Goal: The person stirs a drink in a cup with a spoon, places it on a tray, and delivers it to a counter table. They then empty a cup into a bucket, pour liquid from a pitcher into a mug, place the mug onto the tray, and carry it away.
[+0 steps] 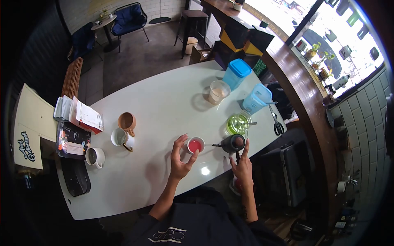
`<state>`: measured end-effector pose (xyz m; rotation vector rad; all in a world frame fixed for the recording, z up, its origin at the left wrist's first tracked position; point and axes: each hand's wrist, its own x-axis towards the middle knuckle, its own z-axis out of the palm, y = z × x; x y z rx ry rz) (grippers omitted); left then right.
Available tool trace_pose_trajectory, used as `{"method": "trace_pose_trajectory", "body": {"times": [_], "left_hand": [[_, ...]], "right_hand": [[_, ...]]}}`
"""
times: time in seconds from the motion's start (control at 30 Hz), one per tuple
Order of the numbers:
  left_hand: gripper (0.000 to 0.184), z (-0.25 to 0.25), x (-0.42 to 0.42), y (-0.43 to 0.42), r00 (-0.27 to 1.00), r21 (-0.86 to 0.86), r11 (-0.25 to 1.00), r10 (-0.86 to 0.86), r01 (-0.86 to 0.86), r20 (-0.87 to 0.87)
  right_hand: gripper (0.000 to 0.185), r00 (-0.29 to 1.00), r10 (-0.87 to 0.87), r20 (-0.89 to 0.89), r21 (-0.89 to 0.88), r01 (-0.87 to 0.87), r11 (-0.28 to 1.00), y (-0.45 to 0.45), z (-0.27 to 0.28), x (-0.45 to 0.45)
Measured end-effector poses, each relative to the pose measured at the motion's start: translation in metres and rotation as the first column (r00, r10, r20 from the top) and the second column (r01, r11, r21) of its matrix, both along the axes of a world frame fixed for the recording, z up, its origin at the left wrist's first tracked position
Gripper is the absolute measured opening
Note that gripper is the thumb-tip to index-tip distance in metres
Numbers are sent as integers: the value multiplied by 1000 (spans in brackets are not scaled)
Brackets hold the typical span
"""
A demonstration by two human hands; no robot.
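Note:
My left hand point(181, 158) is curved around the near left side of a small white cup point(196, 145) with red contents, thumb and fingers apart. Whether the fingers press on the cup is hard to tell. At the right, my right hand point(242, 164) is at the near side of a dark pot point(233, 143), its fingers around the handle. Just behind the pot stands a clear bowl point(237, 124) of green liquid with a spoon in it.
Three cups, brown point(127, 121), white point(120, 137) and another white point(95, 157), stand at the left near a card holder point(84, 117). Blue containers point(237, 74), a clear tub point(218, 92) and scissors point(278, 123) are at the back right.

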<state>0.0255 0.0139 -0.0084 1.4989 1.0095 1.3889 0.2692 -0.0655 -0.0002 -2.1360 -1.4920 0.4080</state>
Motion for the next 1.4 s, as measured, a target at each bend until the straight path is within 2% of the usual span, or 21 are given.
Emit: {"method": "trace_pose_trajectory", "body": {"times": [0.13,0.23,0.33,0.4,0.43,0.57,0.67,0.7,0.77,0.8,0.83,0.9,0.93,0.97,1.03,1.07,1.17,1.27,1.3,1.37,1.4], "left_hand": [[43,17,4,-18,966,103,982,-174,157,192],[41,23,19,-39,893,36,938,-338,344,299],[34,28,51,-72,777,-1,834,-513,551,363],[30,27,73,-100,670,-10,712,-656,702,348],[30,27,84,-116,605,-3,643,-718,766,344],[31,13,114,-194,261,-90,246,-934,965,244],[38,3,114,-263,-11,-231,-67,-972,971,235],[38,-3,115,-289,-100,-227,-153,-968,962,230],[49,-13,106,-342,-167,-379,-279,-939,882,301],[49,-19,99,-367,-238,-378,-343,-924,860,298],[54,-24,94,-393,-319,-474,-391,-920,789,229],[60,-52,86,-434,-447,-565,-444,-883,696,145],[61,-68,76,-456,-508,-609,-534,-828,587,237],[62,-79,66,-476,-553,-642,-610,-766,464,328],[61,-91,49,-512,-527,-739,-638,-714,217,462],[61,-105,42,-526,-542,-746,-645,-692,166,477],[60,-144,26,-566,-575,-778,-625,-659,60,485],[63,-176,20,-609,-490,-820,-571,-726,40,482],[63,-184,19,-624,-525,-827,-562,-707,12,473],[61,-189,18,-645,-445,-820,-570,-746,41,496],[52,-205,20,-654,-464,-795,-603,-726,73,508]], "right_hand": [[101,982,-114,-150,26,120,992,-38,10,6],[96,922,-292,-254,-39,292,955,-83,15,12],[93,888,-409,-209,-9,417,909,-154,-8,18],[92,880,-472,-49,62,474,878,-213,-23,12],[92,832,-552,-52,71,554,829,-246,-27,4],[91,480,-856,-192,-20,870,492,-383,-55,-51],[89,68,-912,-405,-113,986,123,-475,-73,-125],[89,-13,-912,-410,-108,994,34,-503,-77,-151],[87,-275,-851,-448,-224,956,-191,-555,-96,-211],[79,-379,-769,-515,-256,924,-285,-580,-111,-240],[79,-426,-739,-522,-249,905,-346,-599,-112,-266],[69,-604,-365,-709,-391,766,-509,-623,-124,-308],[47,-632,-243,-736,-400,696,-596,-636,-140,-330],[47,-642,-197,-741,-405,662,-631,-648,-152,-350],[27,-555,-4,-832,-446,673,-591,-668,-156,-382],[17,-543,-20,-840,-409,656,-635,-668,-154,-395],[20,-487,28,-873,-371,625,-687,-667,-155,-419],[22,-417,42,-908,-319,623,-715,-665,-157,-439],[22,-415,74,-907,-328,587,-740,-664,-158,-447],[22,-325,126,-937,-302,578,-758,-654,-147,-465],[23,-295,159,-942,-306,565,-766,-651,-144,-472]]}}
